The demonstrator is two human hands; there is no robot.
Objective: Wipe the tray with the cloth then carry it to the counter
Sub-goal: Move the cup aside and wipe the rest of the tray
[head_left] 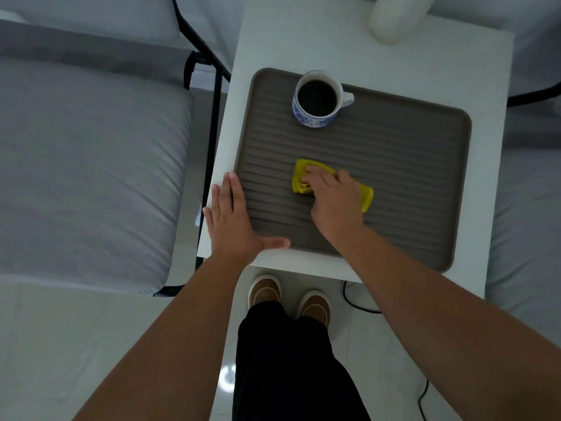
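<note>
A grey-brown ribbed tray (409, 153) lies on a small white table (394, 56). On the tray's middle, my right hand (334, 202) presses down on a folded yellow cloth (303, 177), fingers curled over it. My left hand (232, 220) lies flat with fingers spread on the tray's near-left corner, the thumb along its front rim. A white mug with a blue pattern (318, 100), full of dark liquid, stands at the tray's far edge.
A pale cylindrical object (394, 16) stands at the table's far end. Grey-cushioned seats with black frames flank the table on the left (91, 177) and right (531, 192). A black cable (355, 302) runs across the white floor near my feet.
</note>
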